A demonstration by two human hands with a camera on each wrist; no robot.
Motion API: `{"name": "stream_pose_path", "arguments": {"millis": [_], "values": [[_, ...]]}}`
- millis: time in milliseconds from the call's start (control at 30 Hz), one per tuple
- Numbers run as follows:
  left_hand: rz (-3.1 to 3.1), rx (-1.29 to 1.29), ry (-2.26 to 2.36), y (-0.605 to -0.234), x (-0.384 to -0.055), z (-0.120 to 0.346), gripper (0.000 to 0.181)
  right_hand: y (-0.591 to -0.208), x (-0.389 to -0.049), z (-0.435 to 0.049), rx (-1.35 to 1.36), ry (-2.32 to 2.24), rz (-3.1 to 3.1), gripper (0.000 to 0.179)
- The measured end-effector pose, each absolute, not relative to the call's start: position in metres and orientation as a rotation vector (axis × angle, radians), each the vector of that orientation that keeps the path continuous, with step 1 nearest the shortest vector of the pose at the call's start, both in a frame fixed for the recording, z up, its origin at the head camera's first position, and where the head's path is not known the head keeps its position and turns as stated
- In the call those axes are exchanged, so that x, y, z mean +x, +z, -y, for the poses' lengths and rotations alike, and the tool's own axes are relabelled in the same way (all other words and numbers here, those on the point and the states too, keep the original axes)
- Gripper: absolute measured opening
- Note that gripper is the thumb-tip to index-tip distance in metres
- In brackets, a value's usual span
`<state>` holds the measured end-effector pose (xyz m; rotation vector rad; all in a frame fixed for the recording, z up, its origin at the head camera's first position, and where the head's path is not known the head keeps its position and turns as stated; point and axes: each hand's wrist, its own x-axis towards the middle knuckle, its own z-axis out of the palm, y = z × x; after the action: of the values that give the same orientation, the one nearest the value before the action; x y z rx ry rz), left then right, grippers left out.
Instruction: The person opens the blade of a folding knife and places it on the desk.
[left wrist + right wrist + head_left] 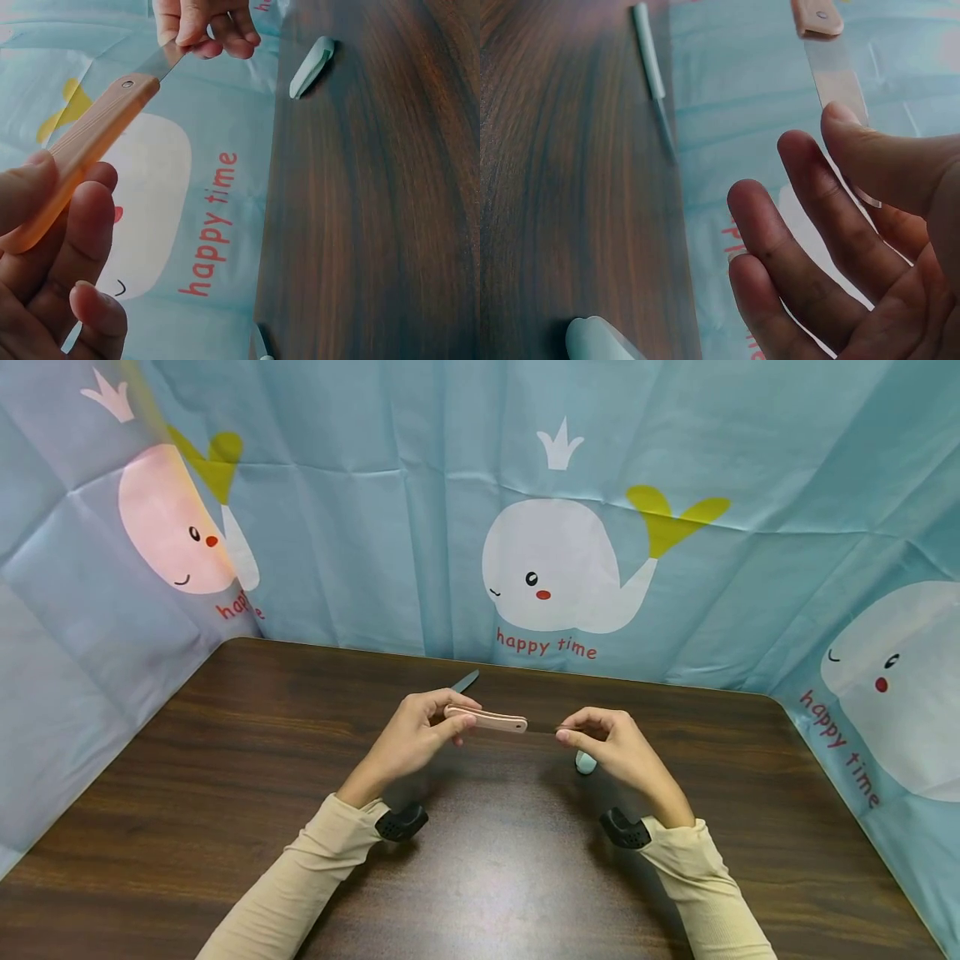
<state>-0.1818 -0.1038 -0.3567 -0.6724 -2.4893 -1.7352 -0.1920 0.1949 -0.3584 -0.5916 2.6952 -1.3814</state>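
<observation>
A folding knife with a pale pinkish handle (487, 719) is held up above the table, its blade (838, 79) unfolded to the right. My left hand (412, 735) grips the handle's rear end between thumb and fingers. At the other side, my right hand (611, 743) pinches the blade toward its tip, thumb on the near face; the other fingers stand apart from it. The fingers hide part of the blade's end. Below the right hand lies a small mint-green object (312, 67), perhaps a cover or a folded tool; its kind is unclear.
Behind the left hand, a second knife (647, 49) with a pale green handle lies on the dark wooden table (187, 777). Blue curtains (345, 552) with printed whales hang along the table's back and sides. Each wrist wears a black camera.
</observation>
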Motion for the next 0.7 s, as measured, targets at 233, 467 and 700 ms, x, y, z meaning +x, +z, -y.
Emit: {"name": "stream_pose_path", "arguments": {"millis": [233, 467, 700], "values": [[2.499, -0.667, -1.733, -0.356, -0.1819, 0.1049, 0.019, -0.3607, -0.1931, -0.1955, -0.605, -1.36, -2.67, 0.015], [2.511, -0.67, -1.738, -0.3546, -0.1817, 0.1058, 0.021, -0.3603, -0.1926, -0.194, -0.61, -1.331, -2.696, 0.014], [2.541, -0.677, -1.784, -0.3573, -0.1841, 0.1085, 0.022, -0.359, -0.1914, -0.193, -0.621, -1.372, -2.731, 0.013]]}}
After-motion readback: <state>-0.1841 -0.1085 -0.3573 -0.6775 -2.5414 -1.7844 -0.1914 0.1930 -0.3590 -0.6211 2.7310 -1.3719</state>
